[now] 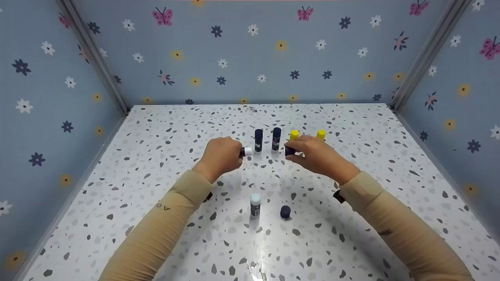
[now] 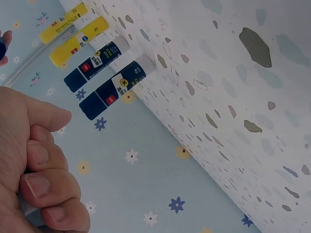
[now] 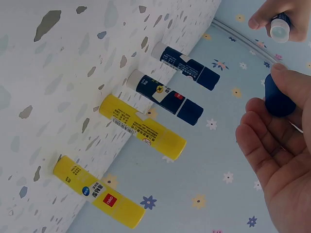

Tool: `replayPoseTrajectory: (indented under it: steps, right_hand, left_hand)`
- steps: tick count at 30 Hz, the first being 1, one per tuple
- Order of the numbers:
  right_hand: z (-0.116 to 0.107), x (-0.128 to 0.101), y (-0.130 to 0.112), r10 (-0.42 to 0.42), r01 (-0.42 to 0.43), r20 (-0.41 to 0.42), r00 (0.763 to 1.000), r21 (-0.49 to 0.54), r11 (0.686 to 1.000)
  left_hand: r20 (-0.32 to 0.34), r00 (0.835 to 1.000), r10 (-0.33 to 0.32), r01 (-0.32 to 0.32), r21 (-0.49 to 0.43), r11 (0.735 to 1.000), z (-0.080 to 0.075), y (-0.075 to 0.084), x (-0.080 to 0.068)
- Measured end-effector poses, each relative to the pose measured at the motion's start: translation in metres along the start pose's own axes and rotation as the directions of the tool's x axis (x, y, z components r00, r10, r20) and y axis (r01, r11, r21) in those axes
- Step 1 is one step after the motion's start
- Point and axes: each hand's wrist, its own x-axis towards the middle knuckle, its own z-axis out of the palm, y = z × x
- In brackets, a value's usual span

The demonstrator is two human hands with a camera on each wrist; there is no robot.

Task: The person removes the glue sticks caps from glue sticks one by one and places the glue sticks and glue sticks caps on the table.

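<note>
My left hand point(image 1: 224, 156) grips a dark blue glue stick point(image 1: 242, 152), its white end pointing right toward the other hand. In the left wrist view the curled fingers point(image 2: 51, 187) hide most of that stick. A dark blue cap point(image 3: 279, 98) is pinched between the thumb and fingers of my right hand point(image 1: 316, 154). Behind the hands stand two dark blue glue sticks point(image 1: 258, 140) and two yellow glue sticks point(image 3: 99, 191), all upright. Nearer to me, another glue stick point(image 1: 255, 205) stands with a pale end up, beside a loose dark blue cap point(image 1: 285, 212).
The speckled white tabletop point(image 1: 156, 218) is bounded by light blue flowered panels point(image 1: 242, 50) at the back and both sides. The row of upright glue sticks is close beyond both hands, and one yellow stick is partly behind the right hand.
</note>
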Motion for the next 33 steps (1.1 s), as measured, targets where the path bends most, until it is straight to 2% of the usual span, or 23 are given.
replayPoseTrajectory:
  steps: [7, 11, 14, 18, 23, 27, 33]
  right_hand:
    - [-0.001, -0.003, -0.004, 0.002, 0.001, 0.061, 0.998, -0.049, 0.999]
    - [0.000, -0.004, -0.009, -0.014, 0.019, 0.099, 0.995, -0.047, 0.999]
    - [0.000, -0.005, -0.012, -0.016, 0.022, 0.136, 0.991, -0.036, 0.999]
    - [0.001, -0.006, -0.015, -0.017, 0.023, 0.182, 0.983, -0.032, 0.999]
    - [0.003, -0.007, -0.017, -0.029, 0.030, 0.207, 0.978, 0.000, 1.000]
    - [0.007, -0.009, -0.016, -0.058, 0.052, 0.202, 0.978, 0.036, 0.998]
    - [0.015, -0.011, -0.016, -0.087, 0.077, 0.231, 0.969, 0.053, 0.996]
  left_hand:
    - [-0.035, 0.999, 0.000, -0.002, -0.037, 0.999, 0.002, 0.000, -0.001]
    - [-0.028, 0.999, -0.037, 0.034, -0.121, 0.992, 0.002, 0.001, -0.001]
    - [-0.011, 0.997, -0.076, 0.072, -0.215, 0.974, 0.002, 0.001, -0.001]
    - [0.010, 0.992, -0.129, 0.124, -0.350, 0.928, 0.001, 0.001, -0.001]
    - [0.042, 0.985, -0.169, 0.167, -0.504, 0.848, -0.001, 0.002, -0.001]
    - [0.074, 0.986, -0.149, 0.163, -0.605, 0.779, -0.002, 0.002, -0.003]
    - [0.097, 0.988, -0.120, 0.154, -0.685, 0.712, 0.003, 0.002, -0.005]
